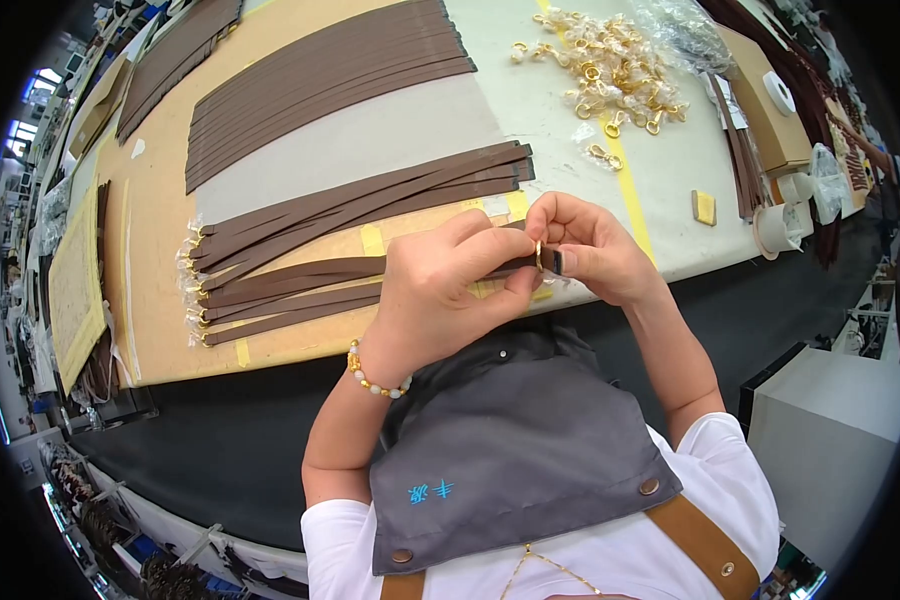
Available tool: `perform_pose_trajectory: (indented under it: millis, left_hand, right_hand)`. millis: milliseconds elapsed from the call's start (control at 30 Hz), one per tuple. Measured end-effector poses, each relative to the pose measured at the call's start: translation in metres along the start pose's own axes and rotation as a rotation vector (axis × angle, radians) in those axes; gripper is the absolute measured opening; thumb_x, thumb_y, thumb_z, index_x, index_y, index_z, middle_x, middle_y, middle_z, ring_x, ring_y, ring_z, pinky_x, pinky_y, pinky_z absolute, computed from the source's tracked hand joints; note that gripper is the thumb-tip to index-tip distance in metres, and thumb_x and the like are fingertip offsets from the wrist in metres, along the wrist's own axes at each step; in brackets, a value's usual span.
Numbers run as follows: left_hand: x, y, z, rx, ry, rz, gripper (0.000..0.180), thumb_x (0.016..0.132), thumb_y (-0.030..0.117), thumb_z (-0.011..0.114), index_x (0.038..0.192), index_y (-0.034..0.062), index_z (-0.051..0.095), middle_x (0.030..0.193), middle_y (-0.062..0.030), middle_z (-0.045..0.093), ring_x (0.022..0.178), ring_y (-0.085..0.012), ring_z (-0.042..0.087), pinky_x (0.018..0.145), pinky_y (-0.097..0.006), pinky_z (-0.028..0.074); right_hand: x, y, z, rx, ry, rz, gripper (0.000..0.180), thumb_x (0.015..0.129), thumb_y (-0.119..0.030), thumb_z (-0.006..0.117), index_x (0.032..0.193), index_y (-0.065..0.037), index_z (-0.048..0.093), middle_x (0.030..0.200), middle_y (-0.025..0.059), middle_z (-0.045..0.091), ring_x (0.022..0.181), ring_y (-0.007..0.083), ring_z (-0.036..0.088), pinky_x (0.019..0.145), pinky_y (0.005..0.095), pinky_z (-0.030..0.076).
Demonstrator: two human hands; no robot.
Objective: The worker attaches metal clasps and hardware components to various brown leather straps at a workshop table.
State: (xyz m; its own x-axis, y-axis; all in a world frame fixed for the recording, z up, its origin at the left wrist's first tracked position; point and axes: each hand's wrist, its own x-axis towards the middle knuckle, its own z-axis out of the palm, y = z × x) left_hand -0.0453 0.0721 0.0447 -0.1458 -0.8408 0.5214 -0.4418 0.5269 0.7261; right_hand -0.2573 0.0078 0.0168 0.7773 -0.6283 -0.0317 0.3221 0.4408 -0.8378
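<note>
My left hand [448,283] pinches a brown leather strap close to its end, with a beaded bracelet on the wrist. My right hand [592,250] is closed on the dark strap tip [556,262], thumb and fingers pressed together. Between the two hands, a gold metal ring [539,255], seemingly part of a clasp, sits around the strap. Fingers cover most of the join. Just left of my hands lie several finished-looking straps [270,280] with gold clasps in clear wrap [194,290] at their left ends.
A heap of wrapped gold clasps [620,75] lies at the far right, one clasp [604,157] nearer. Rows of brown straps [330,80] cover the far table. At right are a yellow block [704,207], a tape roll [776,230] and a cardboard box [765,105].
</note>
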Motion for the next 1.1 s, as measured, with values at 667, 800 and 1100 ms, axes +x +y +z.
perform_pose_trajectory:
  millis: [667,800,1100]
  left_hand:
    - [-0.003,-0.006,-0.010,-0.166,-0.253,-0.285,0.021,0.080,0.004,0.077,0.095,0.0017,0.064,0.083,-0.0098,0.070,0.073,-0.0202,0.070,0.065,-0.031,0.056]
    - [-0.002,-0.009,-0.010,-0.207,-0.234,-0.283,0.019,0.078,0.002,0.077,0.093,0.0006,0.065,0.081,-0.0045,0.067,0.070,-0.0093,0.062,0.061,-0.024,0.050]
    - [-0.001,-0.011,-0.008,-0.220,-0.236,-0.311,0.019,0.078,0.003,0.075,0.093,0.0002,0.065,0.081,-0.0083,0.069,0.072,-0.0150,0.066,0.066,-0.029,0.054]
  right_hand:
    - [0.000,-0.018,0.020,-0.309,0.129,0.246,0.016,0.096,-0.016,0.072,0.093,0.000,0.067,0.084,0.0010,0.066,0.073,0.0070,0.061,0.068,0.0239,0.051]
    - [0.001,-0.022,0.017,-0.304,0.095,0.278,0.022,0.097,-0.021,0.074,0.093,-0.001,0.065,0.083,0.0010,0.065,0.073,0.0074,0.061,0.068,0.0237,0.051]
    - [0.004,-0.023,0.015,-0.313,0.079,0.274,0.023,0.097,-0.021,0.074,0.091,-0.002,0.064,0.081,0.0008,0.063,0.071,0.0074,0.059,0.065,0.0238,0.049]
